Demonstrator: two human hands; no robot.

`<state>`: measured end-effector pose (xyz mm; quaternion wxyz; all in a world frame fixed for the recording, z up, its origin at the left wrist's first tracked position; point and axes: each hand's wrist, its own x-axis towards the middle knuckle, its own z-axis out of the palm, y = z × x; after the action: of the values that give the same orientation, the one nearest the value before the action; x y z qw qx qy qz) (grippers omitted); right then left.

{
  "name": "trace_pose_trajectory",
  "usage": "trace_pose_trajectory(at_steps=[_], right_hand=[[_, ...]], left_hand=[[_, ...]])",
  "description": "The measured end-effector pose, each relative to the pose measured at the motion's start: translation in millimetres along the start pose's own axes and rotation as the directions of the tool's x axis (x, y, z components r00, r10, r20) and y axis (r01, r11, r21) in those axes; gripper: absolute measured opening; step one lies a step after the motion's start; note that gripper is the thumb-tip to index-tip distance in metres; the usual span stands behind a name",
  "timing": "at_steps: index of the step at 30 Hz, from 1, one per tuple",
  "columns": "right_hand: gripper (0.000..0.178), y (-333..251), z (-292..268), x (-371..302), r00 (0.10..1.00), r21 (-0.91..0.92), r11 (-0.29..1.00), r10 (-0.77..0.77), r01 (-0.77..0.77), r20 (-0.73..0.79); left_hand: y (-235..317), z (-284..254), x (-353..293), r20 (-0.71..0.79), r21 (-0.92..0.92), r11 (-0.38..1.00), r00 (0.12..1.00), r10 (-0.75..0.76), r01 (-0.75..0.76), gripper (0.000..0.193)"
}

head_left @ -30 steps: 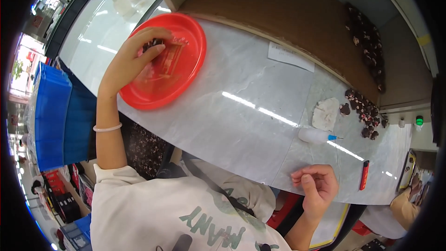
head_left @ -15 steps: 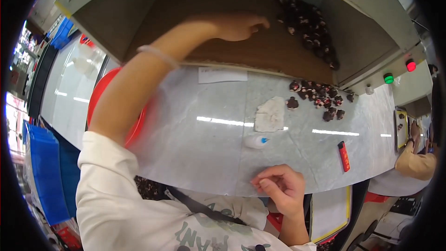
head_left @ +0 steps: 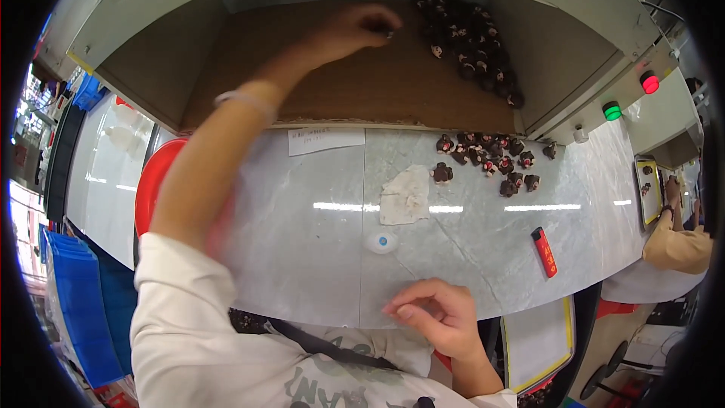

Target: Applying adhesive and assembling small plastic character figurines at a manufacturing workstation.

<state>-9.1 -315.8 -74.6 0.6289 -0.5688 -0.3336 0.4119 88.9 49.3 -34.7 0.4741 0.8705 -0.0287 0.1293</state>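
Note:
My left hand (head_left: 362,29) reaches into the open-fronted box (head_left: 317,98). Its fingers are curled in a pinch around a small dark piece (head_left: 388,34), blurred and mostly hidden. To its right lies a heap of small dark brown figures with pale and pink spots (head_left: 468,41). At the table's near edge rests my right hand (head_left: 438,316), fingers bent toward the thumb; whatever they hold, if anything, I cannot make out. Ahead of it are a small white bottle with a blue tip (head_left: 382,242) and a crumpled whitish cloth (head_left: 405,195).
More dark figures (head_left: 491,153) lie on the grey marbled table (head_left: 302,257) before the box. A red lighter-like object (head_left: 544,252) is at the right. A red basin (head_left: 155,181) stands left, behind my forearm. Red (head_left: 649,82) and green (head_left: 612,111) buttons sit on the frame. Another person's sleeve (head_left: 676,245) shows far right.
The whole view has shifted slightly. My left hand is still inside the box, its fingers now more curled. The bottle's blue tip, which pointed right, now faces upward. My right hand stays by the edge.

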Motion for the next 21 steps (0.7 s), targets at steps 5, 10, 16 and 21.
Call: trace_pose_trajectory(at_steps=[5, 10, 16, 21], right_hand=[[0.019, -8, 2, 15, 0.949, -0.181, 0.978, -0.155, 0.107, -0.277], [0.029, -14, 15, 45, 0.939, -0.582, 0.81, -0.252, 0.071, -0.236], [0.037, -8, 22, 42, 0.981, -0.519, 0.846, -0.181, 0.121, -0.068], [0.035, -16, 16, 20, 0.977, -0.046, 0.991, -0.132, 0.126, -0.168]], left_hand=[[94, 4, -134, -0.028, -0.347, 0.913, 0.971, -0.239, 0.214, 0.023], [132, 58, -232, -0.133, -0.592, 0.739, 0.865, -0.483, 0.322, 0.034], [126, 123, -274, -0.194, -0.854, 0.512, 0.859, -0.474, 0.089, 0.039], [125, 143, -262, -0.145, -0.859, 0.485, 0.832, -0.536, 0.163, 0.04]])
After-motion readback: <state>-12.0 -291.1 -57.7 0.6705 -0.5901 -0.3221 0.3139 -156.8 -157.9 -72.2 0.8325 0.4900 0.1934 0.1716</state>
